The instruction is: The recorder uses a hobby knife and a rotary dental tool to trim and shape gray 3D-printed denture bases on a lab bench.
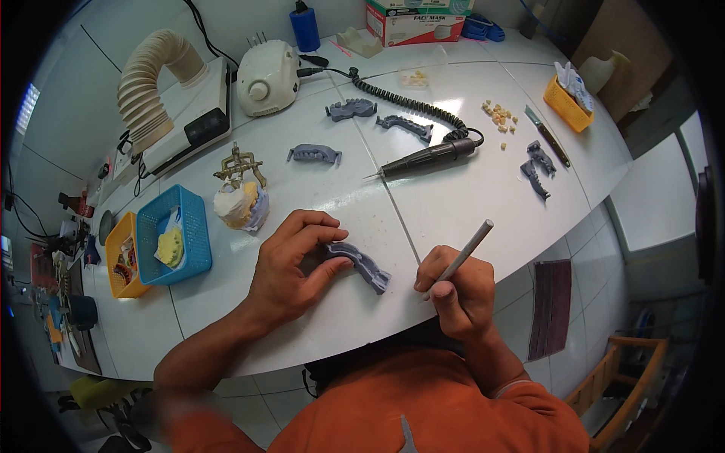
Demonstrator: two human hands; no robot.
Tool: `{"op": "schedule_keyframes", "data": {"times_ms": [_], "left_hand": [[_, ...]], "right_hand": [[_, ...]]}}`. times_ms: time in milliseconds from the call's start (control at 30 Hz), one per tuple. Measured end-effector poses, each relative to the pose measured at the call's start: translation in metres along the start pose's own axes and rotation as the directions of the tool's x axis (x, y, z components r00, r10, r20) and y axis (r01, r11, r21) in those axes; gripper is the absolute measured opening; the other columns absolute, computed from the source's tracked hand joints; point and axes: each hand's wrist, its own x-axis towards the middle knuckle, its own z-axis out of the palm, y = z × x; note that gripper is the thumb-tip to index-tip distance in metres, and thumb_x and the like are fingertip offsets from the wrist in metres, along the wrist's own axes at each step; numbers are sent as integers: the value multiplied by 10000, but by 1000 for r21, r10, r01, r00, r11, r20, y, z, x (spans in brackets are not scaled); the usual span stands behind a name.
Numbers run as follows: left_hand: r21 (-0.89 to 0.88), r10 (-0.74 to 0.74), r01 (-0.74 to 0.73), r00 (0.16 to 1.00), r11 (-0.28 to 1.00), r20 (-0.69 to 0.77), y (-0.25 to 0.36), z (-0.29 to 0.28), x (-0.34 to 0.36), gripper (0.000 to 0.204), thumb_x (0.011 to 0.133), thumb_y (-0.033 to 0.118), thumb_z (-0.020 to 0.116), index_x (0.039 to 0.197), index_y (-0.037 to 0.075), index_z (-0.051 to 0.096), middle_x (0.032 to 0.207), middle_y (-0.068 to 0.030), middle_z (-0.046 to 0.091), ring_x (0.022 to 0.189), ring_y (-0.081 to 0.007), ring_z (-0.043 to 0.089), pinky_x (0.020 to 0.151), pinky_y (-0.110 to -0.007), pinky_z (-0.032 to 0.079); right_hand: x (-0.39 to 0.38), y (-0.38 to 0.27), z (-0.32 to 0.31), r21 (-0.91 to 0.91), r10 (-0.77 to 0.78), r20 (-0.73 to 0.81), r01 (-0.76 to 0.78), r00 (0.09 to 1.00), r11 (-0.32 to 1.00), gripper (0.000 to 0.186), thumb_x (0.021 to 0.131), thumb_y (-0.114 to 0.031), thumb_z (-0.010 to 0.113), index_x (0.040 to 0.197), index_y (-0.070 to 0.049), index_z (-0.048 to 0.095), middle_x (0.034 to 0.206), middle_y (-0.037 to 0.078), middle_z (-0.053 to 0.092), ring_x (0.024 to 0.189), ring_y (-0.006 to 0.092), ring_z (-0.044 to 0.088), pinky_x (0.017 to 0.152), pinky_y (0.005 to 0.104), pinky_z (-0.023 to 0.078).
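White tiles cover the table (pixel 445 215), which backs onto a wall along its far edge. Near the middle of its near edge, a curved gray dental piece (pixel 364 269) is pinched at one end between the thumb and fingers of the left hand (pixel 291 264). To its right, the right hand (pixel 461 291) closes around a slim gray rod (pixel 472 245), held like a pencil and tilted, apart from the piece; whether its lower tip touches the tiles I cannot tell. Farther in lies a dark handpiece (pixel 423 160), its coiled cord (pixel 408 98) running to a white control box (pixel 268 79) near the far edge. Toward the left end stand a blue basket (pixel 195 257) and a plaster cast (pixel 236 205); a knife (pixel 549 138) lies near the right edge.
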Motion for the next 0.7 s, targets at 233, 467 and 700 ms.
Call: {"op": "schedule_keyframes", "data": {"times_ms": [233, 467, 700], "left_hand": [[-165, -103, 109, 994, 980, 45, -3, -4, 1, 284, 908, -35, 859, 1176, -14, 765, 1346, -138, 623, 1138, -180, 737, 972, -291, 646], [-217, -84, 77, 996, 973, -26, -10, -2, -2, 276, 886, -120, 842, 1097, -5, 706, 1349, -145, 582, 1186, -188, 720, 1049, -319, 656], [-228, 1, -33, 990, 973, -139, -15, -3, -3, 289, 829, -162, 834, 1012, -17, 664, 1274, -154, 634, 1156, -253, 775, 1003, -345, 688]], "right_hand": [[8, -1, -9, 188, 219, 164, -249, 962, 950, 484, 1136, -377, 662, 832, -2, 632, 686, 57, 586, 572, 181, 572, 553, 315, 450], [104, -8, -39, -444, 329, 520, -80, 788, 892, 471, 1089, -349, 726, 804, 23, 688, 602, 151, 557, 541, 294, 565, 565, 442, 423], [161, -6, -11, -737, 584, 650, 217, 486, 640, 517, 1042, -453, 728, 861, 27, 792, 733, 238, 725, 755, 434, 748, 776, 532, 591]]}}
